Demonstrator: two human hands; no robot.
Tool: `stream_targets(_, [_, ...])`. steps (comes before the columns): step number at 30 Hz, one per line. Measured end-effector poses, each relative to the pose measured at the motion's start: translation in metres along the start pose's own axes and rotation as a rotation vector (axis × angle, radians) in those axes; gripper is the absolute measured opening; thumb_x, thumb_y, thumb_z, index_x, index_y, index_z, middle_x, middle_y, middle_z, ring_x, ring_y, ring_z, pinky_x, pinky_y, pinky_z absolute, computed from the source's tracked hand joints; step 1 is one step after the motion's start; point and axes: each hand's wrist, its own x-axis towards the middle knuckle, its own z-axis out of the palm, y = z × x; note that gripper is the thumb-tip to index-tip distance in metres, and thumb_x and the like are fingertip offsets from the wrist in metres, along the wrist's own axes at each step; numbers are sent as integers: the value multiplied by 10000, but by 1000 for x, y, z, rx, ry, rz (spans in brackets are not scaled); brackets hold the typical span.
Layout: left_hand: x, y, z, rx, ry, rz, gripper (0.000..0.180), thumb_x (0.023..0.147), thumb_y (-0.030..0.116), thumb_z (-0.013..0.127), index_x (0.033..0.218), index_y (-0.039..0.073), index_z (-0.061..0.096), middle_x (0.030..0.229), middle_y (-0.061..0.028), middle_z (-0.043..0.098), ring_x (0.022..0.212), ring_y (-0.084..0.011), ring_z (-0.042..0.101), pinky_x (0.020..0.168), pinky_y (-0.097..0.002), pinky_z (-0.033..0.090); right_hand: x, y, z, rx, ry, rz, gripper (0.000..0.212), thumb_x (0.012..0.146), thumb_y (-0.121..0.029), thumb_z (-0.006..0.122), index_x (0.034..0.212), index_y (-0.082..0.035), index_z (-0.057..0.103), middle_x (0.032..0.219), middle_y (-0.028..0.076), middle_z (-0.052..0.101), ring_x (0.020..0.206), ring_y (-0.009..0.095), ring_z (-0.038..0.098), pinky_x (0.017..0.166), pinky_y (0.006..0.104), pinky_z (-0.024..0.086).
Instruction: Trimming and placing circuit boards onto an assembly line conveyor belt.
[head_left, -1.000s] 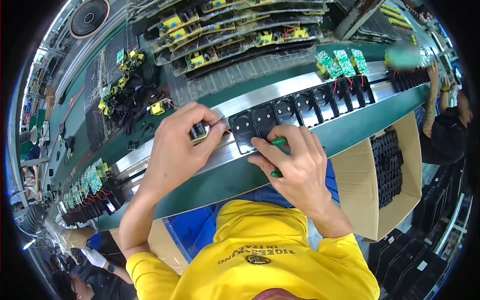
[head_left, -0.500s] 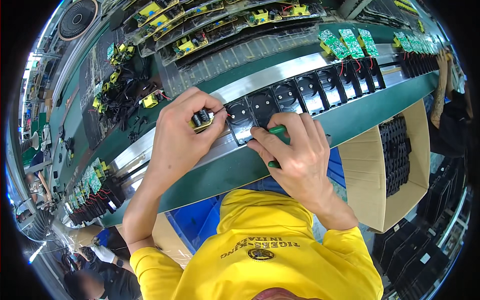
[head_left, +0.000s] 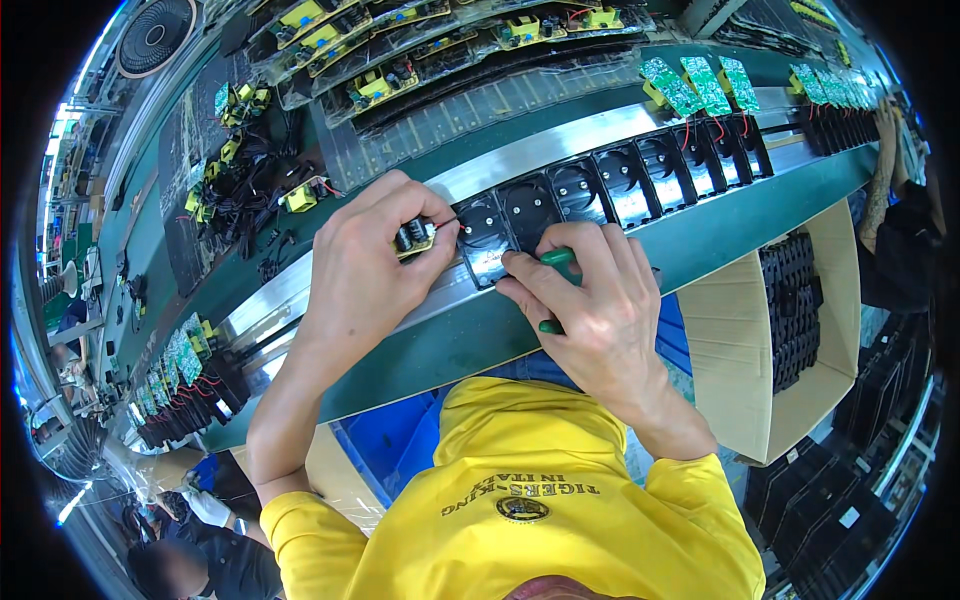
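My left hand (head_left: 370,255) is closed around a small circuit board (head_left: 415,236) with black capacitors, its fingertips at the left edge of a black plastic case (head_left: 484,235). A short dark and red wire runs from those fingertips to a round metal contact in the case. In my right hand (head_left: 592,300) is a green-handled tool (head_left: 556,258); its working end is hidden, so its kind cannot be told. My right thumb and index finger touch the near right side of the same case. More black cases (head_left: 578,190) continue the row to the right.
The cases lie along a metal rail (head_left: 560,135) on a green bench (head_left: 430,350). Green circuit boards (head_left: 705,85) stand wired to cases farther right. Cables and yellow parts (head_left: 245,185) are heaped left. An open carton (head_left: 725,350) holds black parts. Other people work at both sides.
The circuit board in my left hand has tilted and shifted slightly right, with the hand close to the case. My right hand has barely moved.
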Motion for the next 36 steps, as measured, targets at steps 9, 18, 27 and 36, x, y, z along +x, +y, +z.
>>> stream_targets(9, [4,9,-6,109,-135,-9,99,907,-6,803,987,3,746,1004,-62,765,839,-251,678,816,-336,538,4,-1,-7,-9,-38,-31,356,824,-141,968,1170,-127,885,1151,31,665,903,198,576,781,358,514])
stream_targets(18, [16,-10,-27,20,-313,109,118,964,16,790,1082,24,790,1028,-68,780,857,-276,701,834,-363,558,55,-7,-30,1299,59,310,269,1143,-304,639,1251,-74,727,981,64,657,784,154,536,719,325,465])
stream_targets(27, [11,-25,-13,350,-149,485,116,948,101,744,1063,101,759,1058,-24,737,909,-231,697,805,-343,569,92,-10,39,1699,242,388,476,1221,-475,396,1095,-91,647,869,30,559,726,131,443,685,297,383])
stream_targets(36, [8,-35,-7,392,-43,580,88,958,134,711,1043,127,731,1048,-10,700,898,-212,682,779,-328,566,99,-18,49,1703,211,418,431,1211,-449,414,1063,-100,618,849,10,495,726,124,398,672,302,355])
